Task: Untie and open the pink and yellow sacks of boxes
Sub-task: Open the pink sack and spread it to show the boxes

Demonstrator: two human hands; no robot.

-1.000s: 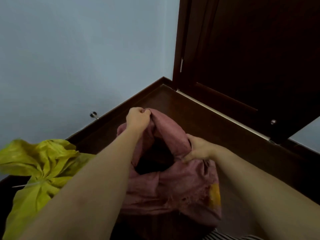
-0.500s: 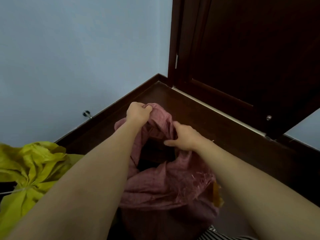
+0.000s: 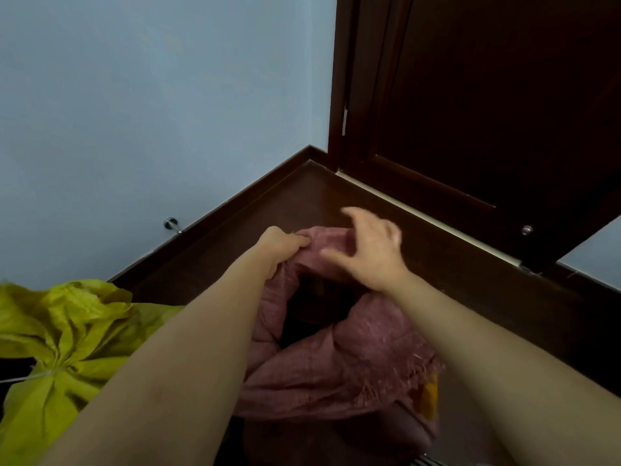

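Left hand (image 3: 279,243) grips the far rim of the open pink sack (image 3: 339,368) — right hand (image 3: 373,253) blurred, fingers spread, holding nothing — yellow sack (image 3: 67,334) tied.

Nothing readable here, honestly. No text, labels, brand marks or numbers show up on anything in view.
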